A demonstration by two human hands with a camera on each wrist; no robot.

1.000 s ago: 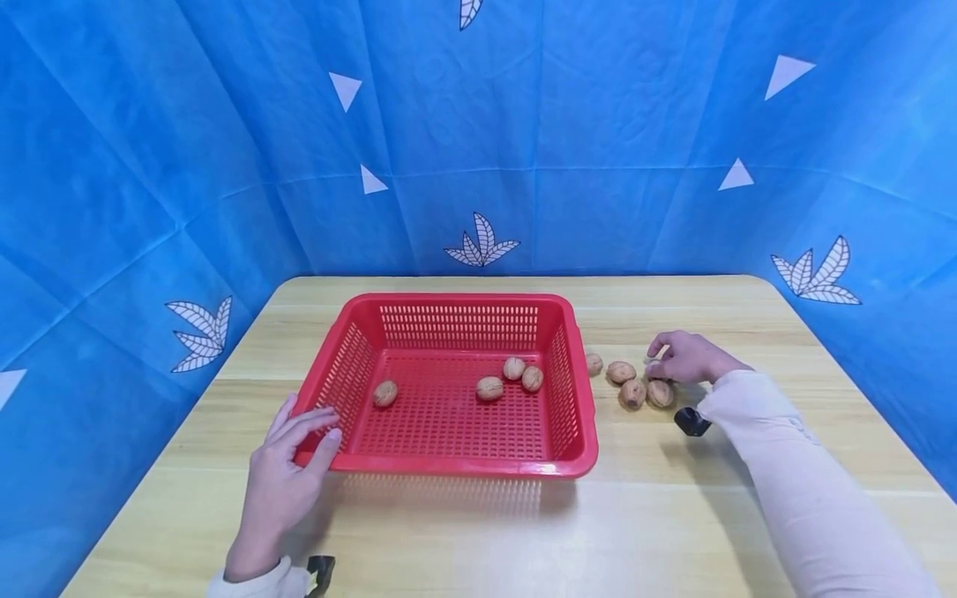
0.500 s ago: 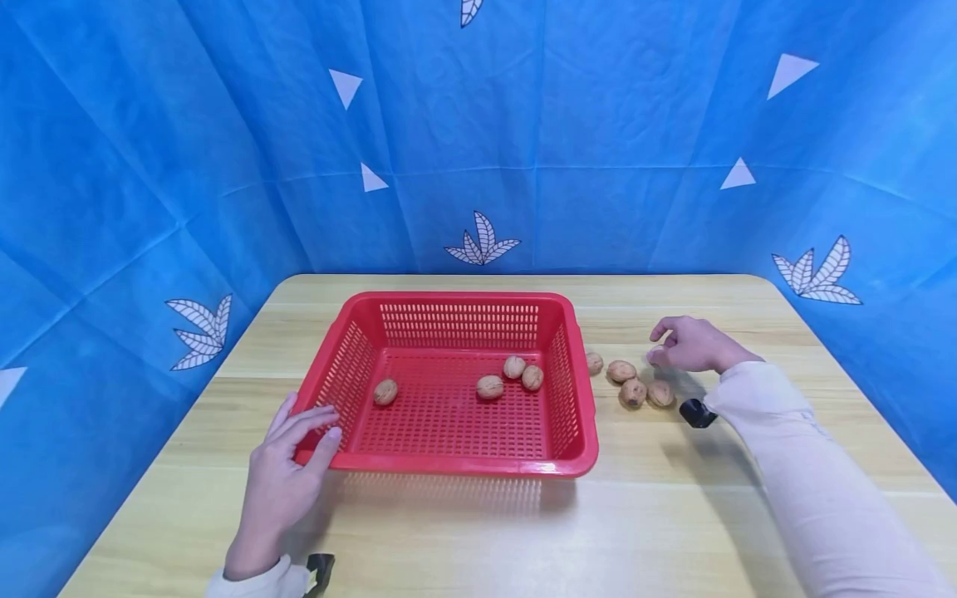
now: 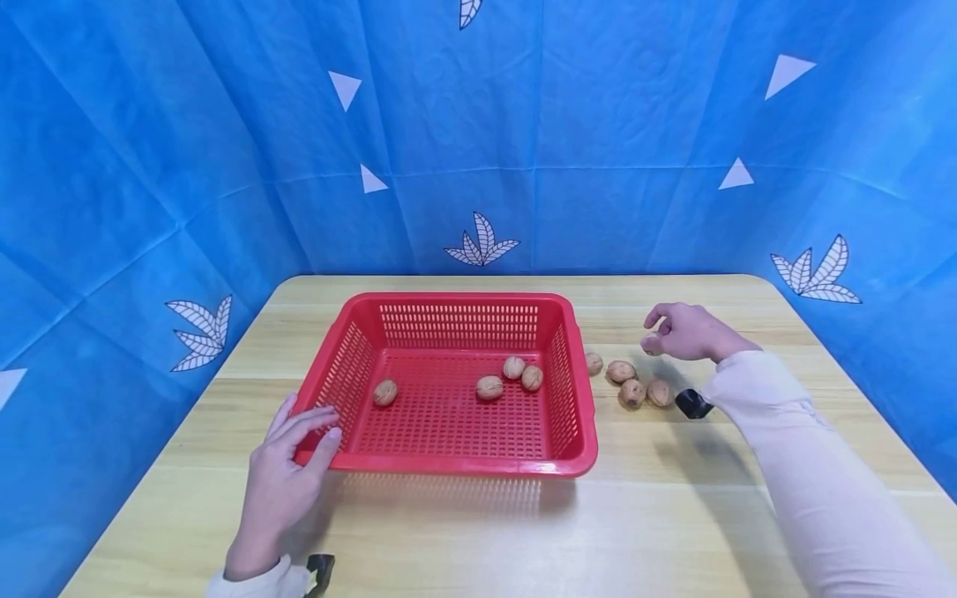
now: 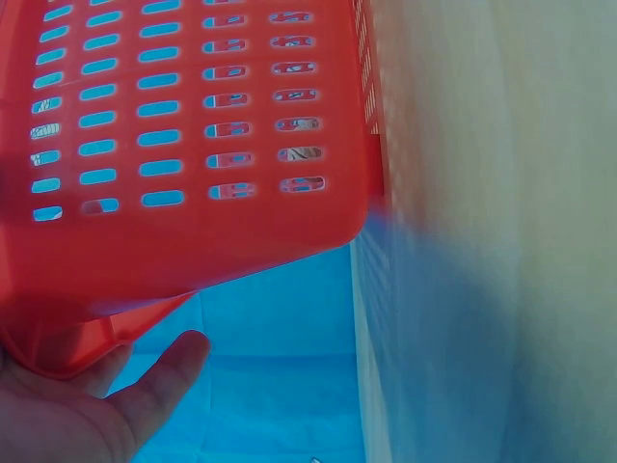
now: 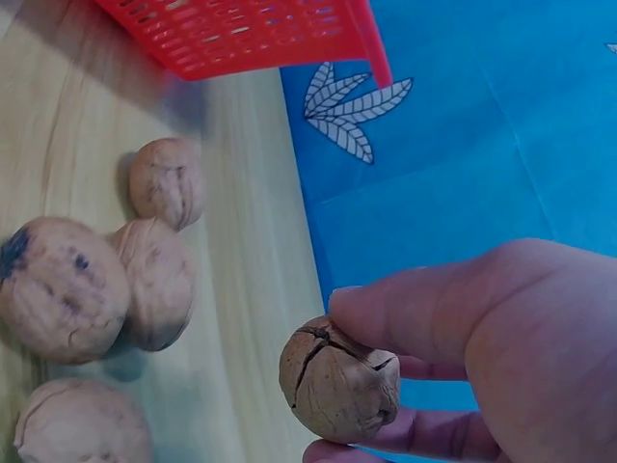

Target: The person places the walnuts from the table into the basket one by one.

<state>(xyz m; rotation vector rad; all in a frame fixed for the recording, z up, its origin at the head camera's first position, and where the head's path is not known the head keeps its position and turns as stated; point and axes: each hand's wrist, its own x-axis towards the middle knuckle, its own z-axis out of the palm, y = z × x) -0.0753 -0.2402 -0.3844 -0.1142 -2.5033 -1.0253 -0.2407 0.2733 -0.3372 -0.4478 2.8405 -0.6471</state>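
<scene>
A cracked walnut (image 5: pixel 333 391) is pinched between the thumb and fingertips of my right hand (image 3: pixel 691 332), above the table to the right of the basket. Below that hand, several walnuts (image 3: pixel 632 394) lie in a loose cluster. The red plastic basket (image 3: pixel 449 467) has slotted walls and stands in the middle of the table. Inside it, one walnut (image 3: pixel 385 393) sits toward the left and several walnuts (image 3: pixel 489 388) group toward the right. My left hand (image 3: pixel 280 482) holds the basket's near left corner, fingers over the rim; in the left wrist view the rim partly hides those fingers.
The wood-grain table (image 3: pixel 478 540) ends at a blue curtain (image 3: pixel 478 124) that hangs at the back and both sides. One loose walnut (image 3: pixel 594 364) lies close against the basket's right wall. Each wrist bears a small black device (image 3: pixel 694 404).
My right hand has lifted a walnut from the cluster, rising up and away from the others. The left hand and basket have stayed where they were.
</scene>
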